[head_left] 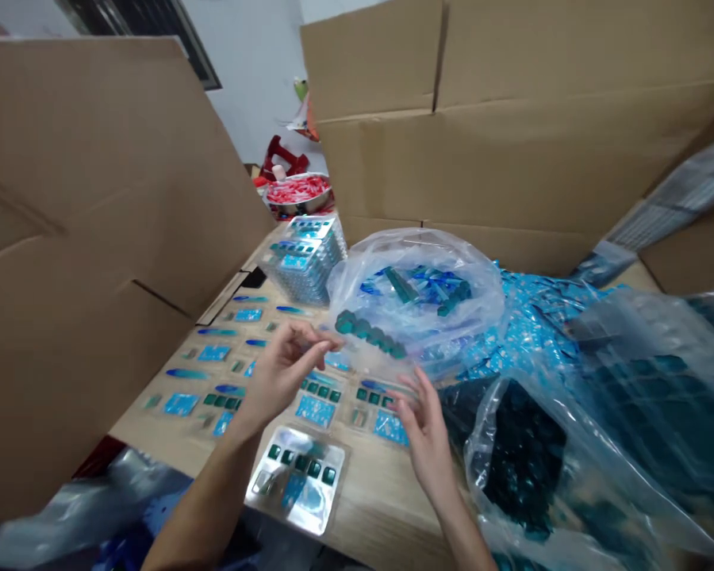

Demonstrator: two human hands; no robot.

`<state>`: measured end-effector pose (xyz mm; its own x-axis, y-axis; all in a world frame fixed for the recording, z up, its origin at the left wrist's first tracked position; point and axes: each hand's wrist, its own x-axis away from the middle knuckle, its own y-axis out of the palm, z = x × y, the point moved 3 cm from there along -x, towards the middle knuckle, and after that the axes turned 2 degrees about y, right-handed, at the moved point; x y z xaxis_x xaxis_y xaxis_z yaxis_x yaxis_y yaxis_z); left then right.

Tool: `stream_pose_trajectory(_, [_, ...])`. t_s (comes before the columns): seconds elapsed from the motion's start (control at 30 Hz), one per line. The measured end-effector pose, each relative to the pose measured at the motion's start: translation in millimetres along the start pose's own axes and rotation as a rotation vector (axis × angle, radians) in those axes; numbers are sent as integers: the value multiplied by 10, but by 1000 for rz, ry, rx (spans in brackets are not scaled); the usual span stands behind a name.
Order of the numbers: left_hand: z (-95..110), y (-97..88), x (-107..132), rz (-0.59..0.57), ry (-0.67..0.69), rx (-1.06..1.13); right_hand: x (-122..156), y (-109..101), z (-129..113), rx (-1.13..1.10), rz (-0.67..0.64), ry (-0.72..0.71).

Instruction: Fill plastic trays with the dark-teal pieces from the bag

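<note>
My left hand (289,369) is over the table with its thumb and forefinger pinched together; what they hold, if anything, I cannot make out. Just beyond its fingertips, a row of dark green faceted pieces (370,335) lies against the front of a clear plastic bag (345,285). To the right, my right hand (422,420) has its fingers apart and appears to hold nothing. Beneath and between the hands are clear blister trays with green pieces and blue packets (316,410). Nearest me is a shiny clear tray (323,515) containing green pieces and a blue packet.
A stack of clear trays (309,270) stands at the back. Blue packets (529,317) are heaped at right, behind a bag of dark green pieces (523,452). Cardboard walls (512,166) rise behind and at left. Farther back is a bowl of red-and-white pieces (301,190).
</note>
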<state>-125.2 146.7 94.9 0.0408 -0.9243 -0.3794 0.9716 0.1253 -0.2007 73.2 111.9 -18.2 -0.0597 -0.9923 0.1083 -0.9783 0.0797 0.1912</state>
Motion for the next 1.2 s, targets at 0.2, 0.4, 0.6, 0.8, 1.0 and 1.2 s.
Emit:
stream_pose_trajectory(0.2, [-277, -251, 429, 96, -293, 297, -19, 116, -30, -6, -116, 103])
stream_pose_trajectory(0.4, [-742, -459, 868, 172, -517, 301, 107, 196, 230, 119, -261, 257])
stream_pose_trajectory(0.6, [-938, -703, 1052, 155, -646, 303, 213, 333, 404, 127, -353, 336])
stream_pose_trajectory(0.8, [-1386, -1529, 766, 395, -745, 130, 263, 283, 512, 218, -422, 324])
stream_pose_trajectory(1.0, [-1822, -2088, 285, 418, -929, -114, 294, -13, 673, 250, -328, 310])
stream_pose_trajectory(1.2, [-2028, -2089, 131, 332, -1001, -453, 429, -83, 717, 292, -341, 298])
